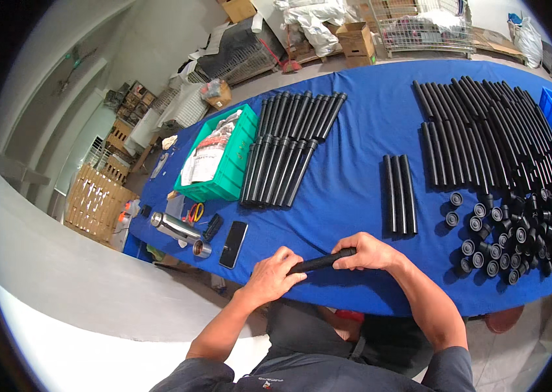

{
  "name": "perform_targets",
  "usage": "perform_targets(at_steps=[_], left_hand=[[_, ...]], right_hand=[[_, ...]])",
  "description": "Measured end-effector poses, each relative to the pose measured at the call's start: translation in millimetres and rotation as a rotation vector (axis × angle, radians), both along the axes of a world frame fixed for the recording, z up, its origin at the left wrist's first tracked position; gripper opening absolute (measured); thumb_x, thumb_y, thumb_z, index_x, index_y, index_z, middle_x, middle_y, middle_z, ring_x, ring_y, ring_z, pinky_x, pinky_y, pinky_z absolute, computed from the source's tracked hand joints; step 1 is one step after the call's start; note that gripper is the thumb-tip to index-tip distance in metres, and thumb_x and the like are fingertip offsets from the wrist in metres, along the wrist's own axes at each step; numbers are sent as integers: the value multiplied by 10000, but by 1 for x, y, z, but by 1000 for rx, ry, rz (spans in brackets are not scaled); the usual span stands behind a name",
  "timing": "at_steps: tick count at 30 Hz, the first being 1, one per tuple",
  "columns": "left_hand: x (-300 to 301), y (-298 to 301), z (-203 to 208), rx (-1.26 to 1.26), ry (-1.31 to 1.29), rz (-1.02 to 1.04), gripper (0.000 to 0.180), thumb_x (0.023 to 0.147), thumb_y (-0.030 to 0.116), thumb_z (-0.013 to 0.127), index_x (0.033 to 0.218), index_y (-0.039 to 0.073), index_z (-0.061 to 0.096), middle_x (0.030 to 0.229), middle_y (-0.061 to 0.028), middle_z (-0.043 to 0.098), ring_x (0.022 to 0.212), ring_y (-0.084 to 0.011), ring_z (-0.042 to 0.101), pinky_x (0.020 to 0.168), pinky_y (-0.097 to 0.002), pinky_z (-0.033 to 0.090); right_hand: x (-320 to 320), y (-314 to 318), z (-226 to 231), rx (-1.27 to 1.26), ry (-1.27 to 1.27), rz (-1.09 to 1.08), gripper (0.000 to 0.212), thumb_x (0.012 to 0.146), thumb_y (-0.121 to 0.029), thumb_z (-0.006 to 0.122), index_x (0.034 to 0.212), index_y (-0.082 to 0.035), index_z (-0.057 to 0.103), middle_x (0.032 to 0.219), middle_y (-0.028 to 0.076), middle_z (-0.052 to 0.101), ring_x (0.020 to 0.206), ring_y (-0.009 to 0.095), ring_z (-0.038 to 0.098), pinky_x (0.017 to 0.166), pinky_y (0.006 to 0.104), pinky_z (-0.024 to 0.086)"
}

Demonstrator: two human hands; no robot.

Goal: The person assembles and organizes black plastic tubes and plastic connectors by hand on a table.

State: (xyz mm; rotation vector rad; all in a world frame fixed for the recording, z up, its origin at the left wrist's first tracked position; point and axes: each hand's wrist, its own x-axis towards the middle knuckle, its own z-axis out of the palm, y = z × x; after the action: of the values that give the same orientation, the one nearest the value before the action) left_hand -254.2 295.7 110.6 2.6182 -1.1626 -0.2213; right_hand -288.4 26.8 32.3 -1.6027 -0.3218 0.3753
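Tube (316,263), black, at near edge of table (348,284), long axis left to right; left end in curled left hand (271,277), right end pinched by right hand (369,252); black caps (521,235) toward right edge, nearer right hand; three tubes (399,196) beyond.

I wore a dark grey, short-sleeved shirt (328,377). The left sleeve (199,376) and the right sleeve (449,370) were of the same dark colour, each with a straight hem. On the chest there were small pale letters (271,379) and, close to them, a little red mark (267,385). My trousers (299,326) were also dark. My left hand (272,277), my right hand (369,252) and both forearms (429,302) were bare.
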Motion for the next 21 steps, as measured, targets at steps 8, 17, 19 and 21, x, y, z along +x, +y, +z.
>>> perform_targets(at_steps=[8,17,19,21], left_hand=[[1,6,-11,-66,269,0,402,869,322,729,1092,5,621,947,-150,646,872,-320,654,757,-396,507],[11,15,-24,-79,1105,307,301,936,267,681,1041,7,571,837,-52,637,749,-117,606,646,-273,506],[6,11,-26,-119,1143,297,280,949,251,667,1059,11,575,838,-30,630,733,-97,595,639,-251,504],[-5,6,-29,-179,1094,242,281,946,203,668,1128,8,578,836,3,610,697,-76,582,629,-240,508]], right_hand=[[0,-3,5,129,200,12,285,834,-238,760,987,-4,702,657,12,603,544,82,559,464,233,428],[1,2,1,178,138,-10,264,828,-225,785,959,-17,688,683,16,613,549,80,563,471,238,433],[3,-1,1,217,125,-30,275,823,-230,794,962,-18,688,672,13,609,552,82,568,474,234,433],[4,-5,1,144,236,-49,400,826,-253,802,1080,18,650,725,41,622,579,98,588,492,247,471]])
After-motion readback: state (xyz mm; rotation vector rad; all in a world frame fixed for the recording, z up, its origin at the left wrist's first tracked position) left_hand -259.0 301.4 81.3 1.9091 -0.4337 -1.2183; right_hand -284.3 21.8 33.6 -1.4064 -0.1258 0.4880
